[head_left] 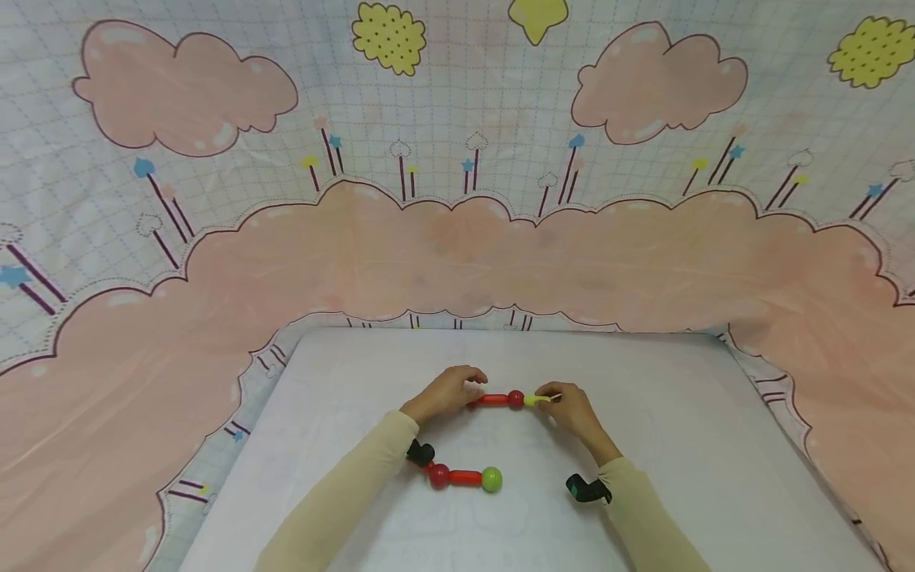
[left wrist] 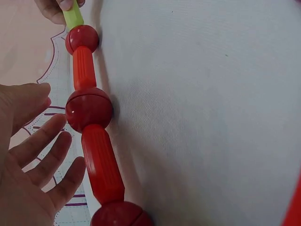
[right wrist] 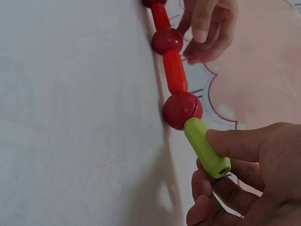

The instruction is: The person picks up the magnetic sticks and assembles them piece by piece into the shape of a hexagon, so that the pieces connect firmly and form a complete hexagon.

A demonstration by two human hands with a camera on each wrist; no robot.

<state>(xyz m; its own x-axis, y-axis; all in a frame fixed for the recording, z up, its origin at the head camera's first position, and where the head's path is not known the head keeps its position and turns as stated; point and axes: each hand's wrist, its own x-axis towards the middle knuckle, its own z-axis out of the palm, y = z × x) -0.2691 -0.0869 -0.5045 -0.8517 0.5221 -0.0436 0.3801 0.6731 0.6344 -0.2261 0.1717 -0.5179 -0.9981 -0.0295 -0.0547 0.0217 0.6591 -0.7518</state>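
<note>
A chain of red balls and red rods lies on the white tabletop, with a yellow-green rod (right wrist: 205, 146) at its right end. My right hand (head_left: 572, 407) pinches this rod between thumb and fingers, and its inner end meets a red ball (right wrist: 182, 110). An orange-red rod (right wrist: 174, 70) runs from that ball to another red ball (left wrist: 89, 109). Beside this second ball is my left hand (head_left: 446, 391), its fingers spread and loosely bent, gripping nothing. A thicker red rod (left wrist: 102, 162) continues the chain in the left wrist view.
Nearer my body lies a second chain, with a red ball (head_left: 439, 476), a red rod (head_left: 465, 477) and a green ball (head_left: 492, 479); my left sleeve (head_left: 343, 492) covers part of it. A cloud-printed cloth (head_left: 500, 262) hangs behind the white tabletop (head_left: 679, 397).
</note>
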